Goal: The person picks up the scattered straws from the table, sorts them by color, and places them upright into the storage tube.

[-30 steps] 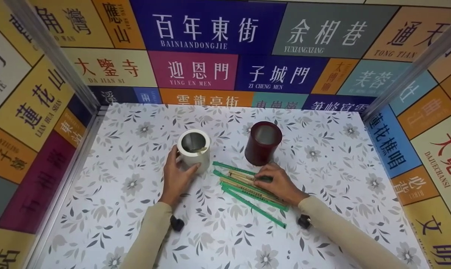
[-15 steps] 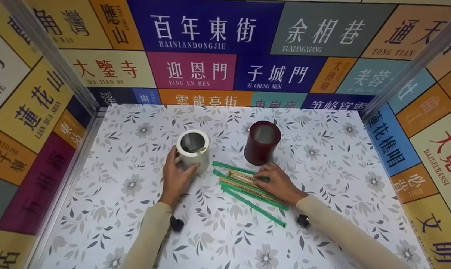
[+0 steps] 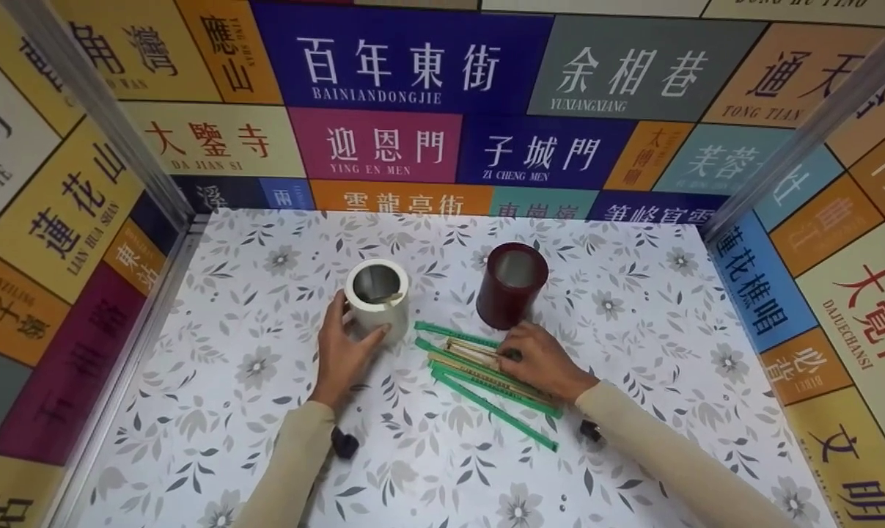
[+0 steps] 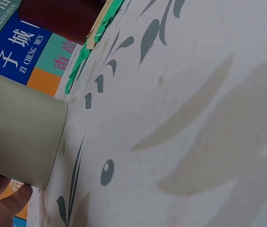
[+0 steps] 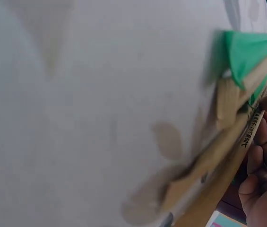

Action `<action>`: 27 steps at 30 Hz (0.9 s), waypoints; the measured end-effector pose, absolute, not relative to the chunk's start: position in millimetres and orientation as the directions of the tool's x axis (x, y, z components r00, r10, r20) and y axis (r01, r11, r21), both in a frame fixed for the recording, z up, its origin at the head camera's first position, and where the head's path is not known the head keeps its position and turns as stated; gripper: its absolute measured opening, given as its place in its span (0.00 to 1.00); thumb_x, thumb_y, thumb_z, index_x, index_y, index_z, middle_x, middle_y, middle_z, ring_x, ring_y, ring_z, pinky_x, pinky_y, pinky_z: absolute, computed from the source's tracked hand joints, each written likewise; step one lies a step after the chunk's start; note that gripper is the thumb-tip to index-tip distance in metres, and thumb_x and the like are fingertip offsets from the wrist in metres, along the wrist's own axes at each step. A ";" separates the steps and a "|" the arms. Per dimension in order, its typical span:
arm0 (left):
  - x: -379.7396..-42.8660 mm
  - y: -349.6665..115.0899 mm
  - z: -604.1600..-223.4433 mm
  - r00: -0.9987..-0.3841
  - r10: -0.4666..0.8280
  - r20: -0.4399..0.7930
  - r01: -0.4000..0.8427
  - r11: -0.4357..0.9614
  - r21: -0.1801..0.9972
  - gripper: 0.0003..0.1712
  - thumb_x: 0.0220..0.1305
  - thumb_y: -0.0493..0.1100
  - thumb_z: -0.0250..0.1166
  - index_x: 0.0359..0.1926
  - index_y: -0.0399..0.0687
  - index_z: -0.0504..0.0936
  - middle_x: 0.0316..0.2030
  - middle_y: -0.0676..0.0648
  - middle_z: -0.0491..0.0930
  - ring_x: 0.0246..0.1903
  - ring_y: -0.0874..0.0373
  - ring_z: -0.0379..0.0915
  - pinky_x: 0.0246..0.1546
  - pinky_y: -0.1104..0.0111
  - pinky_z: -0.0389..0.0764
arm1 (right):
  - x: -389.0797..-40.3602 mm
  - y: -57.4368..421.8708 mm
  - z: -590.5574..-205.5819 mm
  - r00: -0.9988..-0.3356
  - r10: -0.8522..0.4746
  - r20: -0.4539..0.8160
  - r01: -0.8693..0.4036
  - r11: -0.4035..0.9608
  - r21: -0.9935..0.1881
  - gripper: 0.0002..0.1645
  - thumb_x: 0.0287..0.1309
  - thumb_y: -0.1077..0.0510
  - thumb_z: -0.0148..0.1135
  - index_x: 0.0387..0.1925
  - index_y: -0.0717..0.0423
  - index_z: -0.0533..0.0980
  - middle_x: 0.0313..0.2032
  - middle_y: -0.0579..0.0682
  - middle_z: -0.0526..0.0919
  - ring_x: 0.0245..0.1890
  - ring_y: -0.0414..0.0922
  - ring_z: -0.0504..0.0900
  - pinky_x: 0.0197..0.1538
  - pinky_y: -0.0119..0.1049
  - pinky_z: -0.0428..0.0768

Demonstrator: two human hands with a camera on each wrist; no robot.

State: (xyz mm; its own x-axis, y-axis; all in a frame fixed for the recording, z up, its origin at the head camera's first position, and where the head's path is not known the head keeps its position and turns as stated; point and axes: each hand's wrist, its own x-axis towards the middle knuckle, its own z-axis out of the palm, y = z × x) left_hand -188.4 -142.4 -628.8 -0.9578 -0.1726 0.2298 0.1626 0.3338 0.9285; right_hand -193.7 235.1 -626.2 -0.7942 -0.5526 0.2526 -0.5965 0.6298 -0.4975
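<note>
Right hand: fingers and thumb pinch a tan printed packet (image 5: pixel 254 126), low over the floral tabletop (image 3: pixel 413 491); this hand (image 3: pixel 545 363) is the nearer of the two to the pile.
Packet position: extends from the fingertips to the person's left, among the other slim packets.
Long axis: slants from far left to near right, far-left ends toward the cream cylindrical cup (image 3: pixel 392 315).
Pile: green-edged packets (image 3: pixel 497 411) and tan ones lie close together; exact count cannot be told.
Left hand: fingers and thumb (image 3: pixel 339 358) grip the cream cylindrical cup, which stands upright left of the pile; a tan stick end shows at its mouth.
Dark red canister: upright (image 3: pixel 514 293), just beyond the right hand; contact between them cannot be confirmed.
</note>
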 end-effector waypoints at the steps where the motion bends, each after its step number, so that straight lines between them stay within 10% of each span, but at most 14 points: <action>1: -188.1 -142.2 -629.2 -0.958 -0.172 0.228 0.161 0.335 0.929 0.59 0.59 0.39 0.87 0.85 0.46 0.63 0.74 0.37 0.73 0.72 0.38 0.73 0.75 0.49 0.77 | -193.4 235.3 -625.6 -0.793 -0.551 0.261 -0.600 0.627 -0.497 0.02 0.65 0.60 0.79 0.34 0.51 0.92 0.34 0.42 0.89 0.43 0.46 0.82 0.53 0.49 0.83; 27: -187.5 -143.2 -629.0 -0.956 -0.162 0.245 0.177 0.348 0.921 0.58 0.60 0.39 0.86 0.85 0.45 0.63 0.76 0.39 0.72 0.73 0.40 0.72 0.75 0.51 0.77 | -200.0 194.1 -533.2 -0.849 -0.418 0.324 -0.430 0.187 -0.883 0.08 0.74 0.65 0.70 0.45 0.52 0.92 0.43 0.53 0.90 0.38 0.46 0.83 0.41 0.32 0.83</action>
State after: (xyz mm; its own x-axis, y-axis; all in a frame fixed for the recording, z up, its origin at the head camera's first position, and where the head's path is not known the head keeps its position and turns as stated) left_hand -187.5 -143.2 -629.0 -0.9560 -0.1619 0.2446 0.1766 0.3484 0.9206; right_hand -200.0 194.1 -533.2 -0.8487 -0.4177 0.3245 -0.4299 0.1873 -0.8832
